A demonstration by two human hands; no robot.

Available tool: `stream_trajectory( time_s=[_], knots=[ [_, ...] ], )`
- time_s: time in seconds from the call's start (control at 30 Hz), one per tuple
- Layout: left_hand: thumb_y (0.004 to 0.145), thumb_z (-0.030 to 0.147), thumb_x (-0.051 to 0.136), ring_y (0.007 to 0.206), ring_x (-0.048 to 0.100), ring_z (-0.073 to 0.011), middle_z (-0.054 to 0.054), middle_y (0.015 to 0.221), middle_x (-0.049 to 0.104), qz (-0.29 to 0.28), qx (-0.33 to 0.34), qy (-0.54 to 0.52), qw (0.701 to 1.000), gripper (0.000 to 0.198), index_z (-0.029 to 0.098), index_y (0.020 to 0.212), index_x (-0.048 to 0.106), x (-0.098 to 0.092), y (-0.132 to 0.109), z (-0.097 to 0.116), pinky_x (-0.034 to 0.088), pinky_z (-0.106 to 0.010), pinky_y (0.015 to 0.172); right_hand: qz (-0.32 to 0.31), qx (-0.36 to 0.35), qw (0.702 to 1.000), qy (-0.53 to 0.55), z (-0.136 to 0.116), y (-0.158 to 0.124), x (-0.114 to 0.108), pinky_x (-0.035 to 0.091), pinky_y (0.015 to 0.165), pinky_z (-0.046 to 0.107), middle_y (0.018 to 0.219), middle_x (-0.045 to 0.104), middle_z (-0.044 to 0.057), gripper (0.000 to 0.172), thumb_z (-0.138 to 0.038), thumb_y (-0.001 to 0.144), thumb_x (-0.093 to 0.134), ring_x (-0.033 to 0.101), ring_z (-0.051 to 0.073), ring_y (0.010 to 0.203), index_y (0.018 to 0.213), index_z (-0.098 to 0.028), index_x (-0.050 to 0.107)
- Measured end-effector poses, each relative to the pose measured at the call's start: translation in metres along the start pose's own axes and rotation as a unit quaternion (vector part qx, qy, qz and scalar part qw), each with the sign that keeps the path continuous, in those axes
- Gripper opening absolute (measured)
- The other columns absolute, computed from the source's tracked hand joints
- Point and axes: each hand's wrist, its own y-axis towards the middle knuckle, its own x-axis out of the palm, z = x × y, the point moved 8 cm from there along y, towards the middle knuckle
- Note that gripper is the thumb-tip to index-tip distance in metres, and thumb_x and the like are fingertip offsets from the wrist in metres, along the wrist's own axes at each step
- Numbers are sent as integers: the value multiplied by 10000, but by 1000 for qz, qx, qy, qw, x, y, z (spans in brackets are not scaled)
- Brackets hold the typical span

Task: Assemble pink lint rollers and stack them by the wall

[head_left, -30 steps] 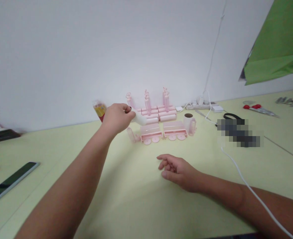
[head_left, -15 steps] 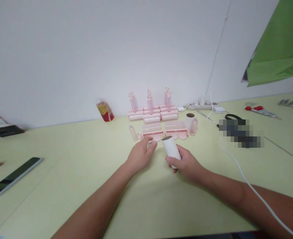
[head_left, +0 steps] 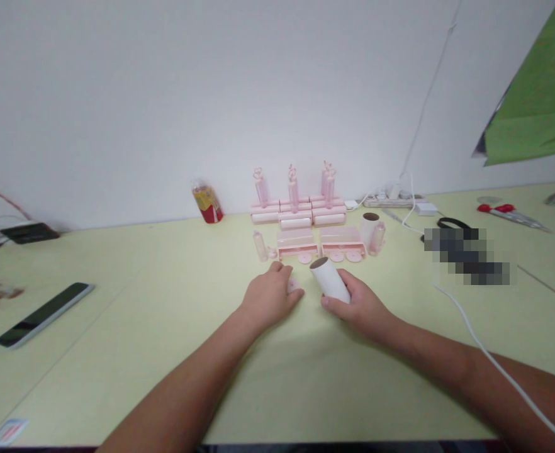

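A whitish wall (head_left: 140, 94) rises behind the pale yellow-green table (head_left: 173, 277); green cloth (head_left: 537, 107) hangs far right.

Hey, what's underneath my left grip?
At the thumb side of your left grip, part of a pale pink piece shows, over the yellow-green table. The rest is hidden by the grip, so I can't tell its full shape.

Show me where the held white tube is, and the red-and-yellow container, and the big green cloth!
Held white tube (head_left: 331, 282): head view, on its side wall.
Red-and-yellow container (head_left: 207, 202): head view, middle of its front.
Green cloth (head_left: 539, 100): head view, middle of its visible part.
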Motion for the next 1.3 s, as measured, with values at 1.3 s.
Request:
stream_trajectory(
  time_s=[1.3],
  knots=[
    [754,406,775,483,504,-61,-11,686,654,-27,17,-558,829,367,137,996,713,-14,-1,0,377,-175,430,-54,-26,992,-107,-10,-5,4,426,675,313,916,676,35,369,-439,844,641,595,202,773,1118,-194,613]
  ],
)
